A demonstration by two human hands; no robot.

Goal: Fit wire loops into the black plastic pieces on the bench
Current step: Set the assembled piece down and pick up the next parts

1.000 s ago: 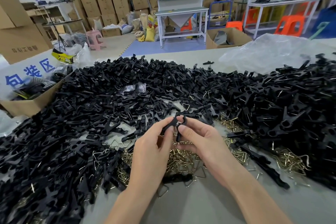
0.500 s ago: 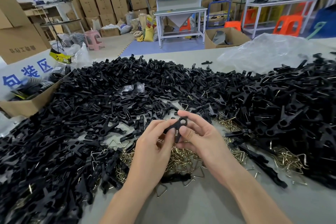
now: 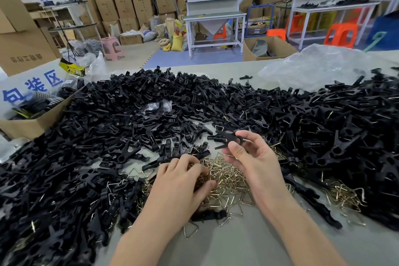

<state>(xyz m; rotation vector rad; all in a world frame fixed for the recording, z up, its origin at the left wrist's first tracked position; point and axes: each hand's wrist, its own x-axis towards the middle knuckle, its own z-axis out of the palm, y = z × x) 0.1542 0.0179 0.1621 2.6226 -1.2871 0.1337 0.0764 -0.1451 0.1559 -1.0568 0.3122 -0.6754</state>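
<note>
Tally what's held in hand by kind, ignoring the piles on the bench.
black plastic piece: 1, pinched by the right hand
wire loops lifted clear: 0; the left hand lies curled in the wire loop pile, and whether it grips one is hidden
Total: 1

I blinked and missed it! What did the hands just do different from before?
The left hand let go of the black piece and dropped onto the wire loops, fingers curled among them; whether it grips one is unclear. The right hand alone holds the piece now. The black heaps stayed put.
</note>
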